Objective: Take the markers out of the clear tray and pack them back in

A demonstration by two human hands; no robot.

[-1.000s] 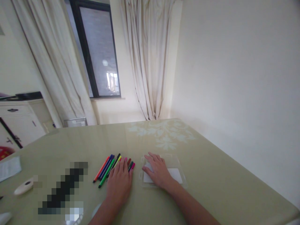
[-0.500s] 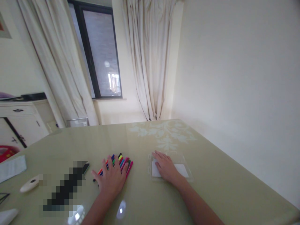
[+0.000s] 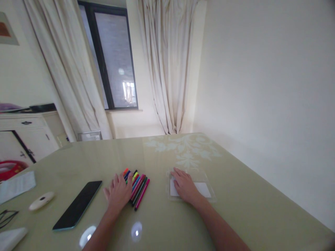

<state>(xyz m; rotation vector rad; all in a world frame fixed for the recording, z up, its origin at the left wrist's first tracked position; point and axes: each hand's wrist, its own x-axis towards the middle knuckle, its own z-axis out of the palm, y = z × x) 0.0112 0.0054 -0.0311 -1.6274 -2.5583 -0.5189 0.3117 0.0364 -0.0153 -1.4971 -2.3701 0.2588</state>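
Several coloured felt-tip pens (image 3: 139,191) lie side by side on the table, slanting up to the right. Over their left part rests my left hand (image 3: 119,191), fingers apart and palm down, hiding some of the pens. To the right is a clear plastic case (image 3: 209,179) with a white sheet (image 3: 202,190) in or under it. My right hand (image 3: 185,184) lies flat on this case with fingers stretched out, covering its left middle. Neither hand grips anything that I can see.
A black phone (image 3: 78,205) lies left of my left arm. Beyond it are a white oval device (image 3: 42,201), glasses (image 3: 7,218), a pale folded cloth or paper (image 3: 18,186) and a white object (image 3: 12,238) at the corner. A wall (image 3: 274,104) borders the table's right side.
My left hand has shifted left across the pens, so more of the right-hand pens show. My right hand stays on the clear case. The view has turned slightly left.
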